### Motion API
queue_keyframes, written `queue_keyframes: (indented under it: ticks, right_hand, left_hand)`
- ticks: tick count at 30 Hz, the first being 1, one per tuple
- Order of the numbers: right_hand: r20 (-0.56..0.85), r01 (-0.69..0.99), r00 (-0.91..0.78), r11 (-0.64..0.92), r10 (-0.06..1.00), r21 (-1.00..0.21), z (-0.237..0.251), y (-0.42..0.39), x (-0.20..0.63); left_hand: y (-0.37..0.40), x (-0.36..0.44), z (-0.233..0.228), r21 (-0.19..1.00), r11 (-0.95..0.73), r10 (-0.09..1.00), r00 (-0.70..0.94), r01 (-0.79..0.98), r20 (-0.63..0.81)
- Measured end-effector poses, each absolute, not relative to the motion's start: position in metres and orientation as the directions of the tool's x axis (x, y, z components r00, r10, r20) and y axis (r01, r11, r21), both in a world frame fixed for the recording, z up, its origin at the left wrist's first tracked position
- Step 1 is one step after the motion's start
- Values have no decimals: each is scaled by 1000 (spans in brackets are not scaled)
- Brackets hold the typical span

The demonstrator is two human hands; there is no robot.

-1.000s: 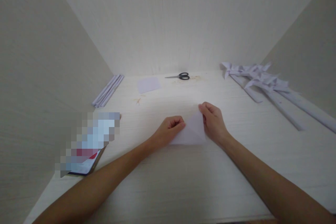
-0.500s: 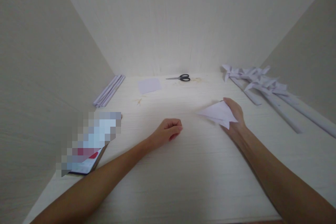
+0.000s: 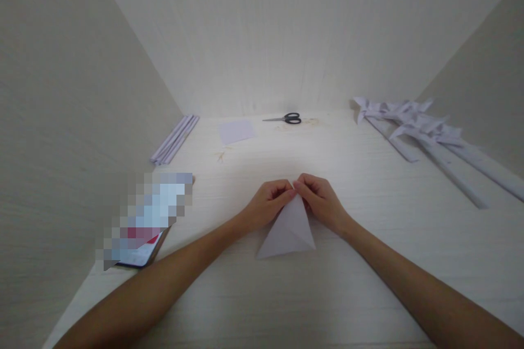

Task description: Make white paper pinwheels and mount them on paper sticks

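A white paper folded into a triangle (image 3: 289,229) lies on the pale wooden tabletop (image 3: 327,294) in front of me, its point aimed away from me. My left hand (image 3: 268,203) and my right hand (image 3: 321,200) meet at that far tip. Fingers of both hands pinch the tip from either side. The wide base of the triangle rests flat on the table toward me.
Black-handled scissors (image 3: 289,118) and a small square sheet (image 3: 236,131) lie at the back. Rolled paper sticks (image 3: 175,139) rest along the left wall. Several paper pinwheels on long sticks (image 3: 426,131) lie at the right. A phone (image 3: 141,245) sits at the left, partly blurred.
My right hand carried the folded paper off to the right, then brought it back to the middle turned point-away. My left hand rejoined it and both now pinch the tip.
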State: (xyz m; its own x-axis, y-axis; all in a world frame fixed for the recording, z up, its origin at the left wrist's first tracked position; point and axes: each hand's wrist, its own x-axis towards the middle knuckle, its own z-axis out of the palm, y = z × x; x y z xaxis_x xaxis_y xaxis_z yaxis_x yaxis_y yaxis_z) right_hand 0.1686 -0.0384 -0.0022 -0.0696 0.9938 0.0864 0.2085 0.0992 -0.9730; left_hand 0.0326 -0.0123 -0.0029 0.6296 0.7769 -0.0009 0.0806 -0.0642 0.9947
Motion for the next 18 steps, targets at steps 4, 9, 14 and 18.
queue_keyframes:
  ticks: [4, 9, 14, 18]
  right_hand:
    - [104, 223, -26, 107, 994, -969, -2, -38, 172]
    - [81, 19, 156, 79, 984, -997, -7, -29, 185]
    - [2, -185, 386, 79, 923, -980, -5, -16, 209]
    - [-40, -292, 624, 185, 781, -938, -5, -4, 238]
  left_hand:
    - [-12, 31, -2, 990, -80, 775, 632, 115, -11]
    - [-12, 30, -1, 982, -85, 770, 636, 172, -45]
    - [-10, 29, -3, 970, -142, 758, 652, 199, -23]
    - [-12, 27, -5, 964, -171, 758, 652, 205, -4]
